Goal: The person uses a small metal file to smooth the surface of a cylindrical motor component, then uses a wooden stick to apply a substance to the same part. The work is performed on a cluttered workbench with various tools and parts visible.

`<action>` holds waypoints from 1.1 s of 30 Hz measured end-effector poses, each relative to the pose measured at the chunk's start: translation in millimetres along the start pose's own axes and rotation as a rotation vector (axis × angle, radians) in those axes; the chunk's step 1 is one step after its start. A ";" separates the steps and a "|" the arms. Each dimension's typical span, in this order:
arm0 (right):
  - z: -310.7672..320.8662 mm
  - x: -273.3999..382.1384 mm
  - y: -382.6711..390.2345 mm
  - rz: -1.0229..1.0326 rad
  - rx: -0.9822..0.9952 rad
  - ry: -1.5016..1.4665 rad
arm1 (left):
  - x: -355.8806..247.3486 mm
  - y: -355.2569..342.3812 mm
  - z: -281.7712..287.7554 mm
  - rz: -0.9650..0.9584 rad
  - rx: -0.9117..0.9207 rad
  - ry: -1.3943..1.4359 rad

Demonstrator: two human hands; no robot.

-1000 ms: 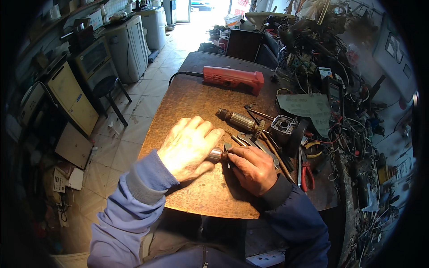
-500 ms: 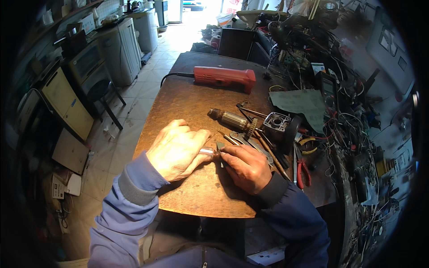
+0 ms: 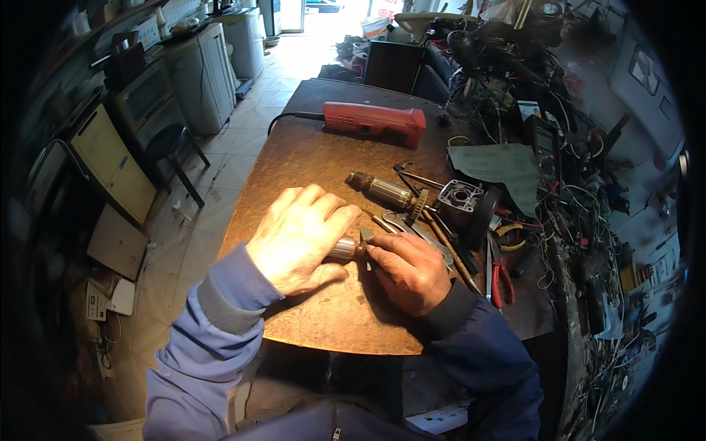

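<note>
The table [image 3: 283,165] is bearing a red housing [image 3: 373,123]. Near the front edge, the left hand [image 3: 300,239] and right hand [image 3: 409,272] are working at a rotor [image 3: 342,248]: the left is covering it, whether gripping I cannot tell; the right is pinching a strip [image 3: 366,234] by its end.

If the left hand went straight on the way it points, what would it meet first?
Probably the loose motor armature lying ahead and to the right of the left hand; depth is unclear, so the hand might pass above it.
</note>
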State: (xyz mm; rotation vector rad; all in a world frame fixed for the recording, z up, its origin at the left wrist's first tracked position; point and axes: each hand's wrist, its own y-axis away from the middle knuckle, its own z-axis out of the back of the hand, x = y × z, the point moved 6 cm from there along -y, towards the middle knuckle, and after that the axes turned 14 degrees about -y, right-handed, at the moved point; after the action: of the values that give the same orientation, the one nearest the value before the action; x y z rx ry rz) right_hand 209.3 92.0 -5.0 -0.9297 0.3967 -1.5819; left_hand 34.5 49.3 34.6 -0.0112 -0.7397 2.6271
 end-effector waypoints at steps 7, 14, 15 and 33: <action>-1.3 -1.3 1.2 -0.011 0.016 0.006 | 6.0 7.5 -16.1 -0.027 0.094 0.043; -0.1 -2.0 1.6 -0.009 0.007 -0.006 | 6.3 2.0 -11.6 0.003 0.131 0.063; -0.8 -3.0 2.1 -0.005 0.006 -0.013 | 5.4 3.1 -12.0 0.001 0.098 0.045; -0.3 0.0 -0.9 0.023 0.012 0.000 | 7.3 4.9 -17.5 0.050 0.210 0.044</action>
State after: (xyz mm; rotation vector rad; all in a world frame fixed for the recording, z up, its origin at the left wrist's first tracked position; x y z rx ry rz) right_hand 208.5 92.2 -4.5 -0.9129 0.3969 -1.5619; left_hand 28.0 57.0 17.8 -0.0274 -0.4519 2.7299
